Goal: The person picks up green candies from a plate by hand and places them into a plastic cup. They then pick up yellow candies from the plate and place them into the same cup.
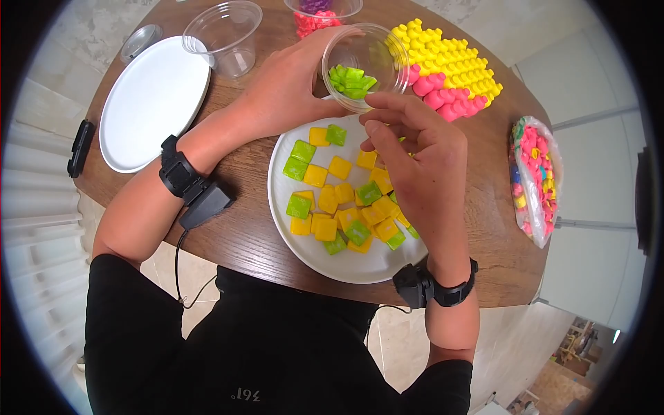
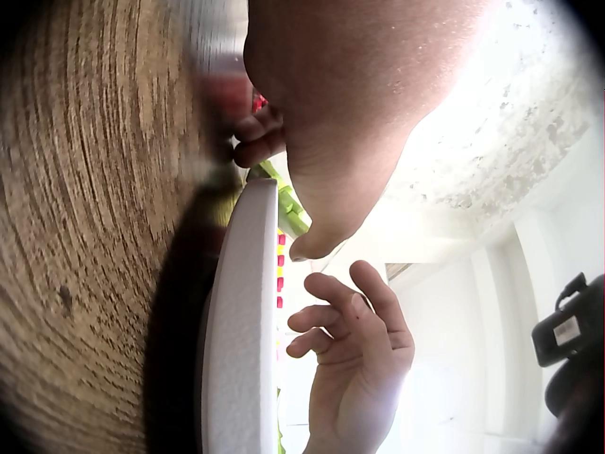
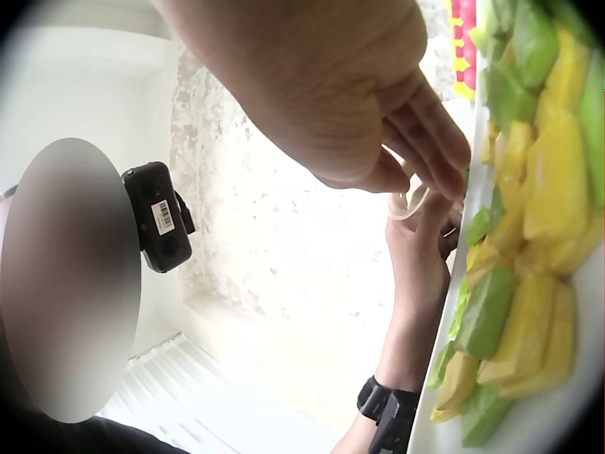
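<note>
My left hand grips a clear plastic cup over the far edge of a round white plate. Green pieces lie at the bottom of the cup. Close to its near rim is my right hand, its fingers loosely bent above the plate. Nothing shows between those fingers in the left wrist view, where the right hand appears beside the plate's edge. Square yellow pieces and square green pieces are spread and partly heaped on the plate; the right hand hides some.
At the left lies a white oval plate beside another clear cup. Behind stands a container with red and purple pieces. Rows of yellow and pink bottle-shaped pieces stand at far right, with a bag of colourful pieces near the edge.
</note>
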A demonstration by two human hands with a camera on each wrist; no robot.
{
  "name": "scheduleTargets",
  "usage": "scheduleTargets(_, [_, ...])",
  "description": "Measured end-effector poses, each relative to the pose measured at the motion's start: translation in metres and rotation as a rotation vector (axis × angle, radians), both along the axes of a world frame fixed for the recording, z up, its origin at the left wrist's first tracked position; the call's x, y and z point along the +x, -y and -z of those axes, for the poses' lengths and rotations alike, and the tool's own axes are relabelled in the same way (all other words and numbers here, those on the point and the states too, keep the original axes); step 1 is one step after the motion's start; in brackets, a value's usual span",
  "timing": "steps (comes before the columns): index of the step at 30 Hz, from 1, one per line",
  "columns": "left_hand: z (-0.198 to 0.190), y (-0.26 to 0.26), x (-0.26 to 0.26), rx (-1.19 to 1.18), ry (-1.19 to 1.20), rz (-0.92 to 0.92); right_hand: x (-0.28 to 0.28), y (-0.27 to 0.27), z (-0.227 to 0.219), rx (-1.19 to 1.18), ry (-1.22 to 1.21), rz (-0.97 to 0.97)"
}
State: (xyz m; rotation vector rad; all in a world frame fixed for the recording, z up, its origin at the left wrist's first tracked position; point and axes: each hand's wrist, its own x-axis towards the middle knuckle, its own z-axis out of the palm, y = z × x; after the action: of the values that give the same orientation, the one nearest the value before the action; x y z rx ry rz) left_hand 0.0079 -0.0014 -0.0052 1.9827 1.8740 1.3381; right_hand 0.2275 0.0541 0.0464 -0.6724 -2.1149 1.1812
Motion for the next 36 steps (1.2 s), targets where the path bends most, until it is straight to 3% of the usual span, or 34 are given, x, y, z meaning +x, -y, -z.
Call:
scheduleTargets(11, [0.0, 0.0, 0.0, 0.021, 0.016, -0.01, 0.013, -0.014, -0.01, 0.156, 0.048, 0.095])
scheduleTargets(14, [0.0, -0.001, -0.001, 0.006, 0.005, -0.019, 0.014, -0.013, -0.007, 0.147, 0.133, 0.032])
scheduleTargets(20, [0.001, -0.002, -0.002, 0.046, 0.025, 0.011, 0.001, 0.004, 0.007, 0.411, 0.29, -0.162])
scheduleTargets(23, [-0.003, 0.0, -0.001, -0.087, 0.062, 0.005, -0.002, 0.008, 0.014, 0.461, 0.342, -0.162])
scheduleTargets(25, [0.001, -0.002, -0.002, 0.022, 0.025, -0.003, -0.003, 0.009, 0.013, 0.466, 0.359, -0.171])
scheduleTargets(30, [0.001, -0.002, -0.002, 0.032, 0.015, 0.001, -0.005, 0.008, 0.014, 0.454, 0.371, -0.173])
scheduleTargets(36, [0.0, -0.001, -0.002, 0.016, -0.007, -0.011, 0.001, 0.004, 0.002, 0.205, 0.15, -0.081])
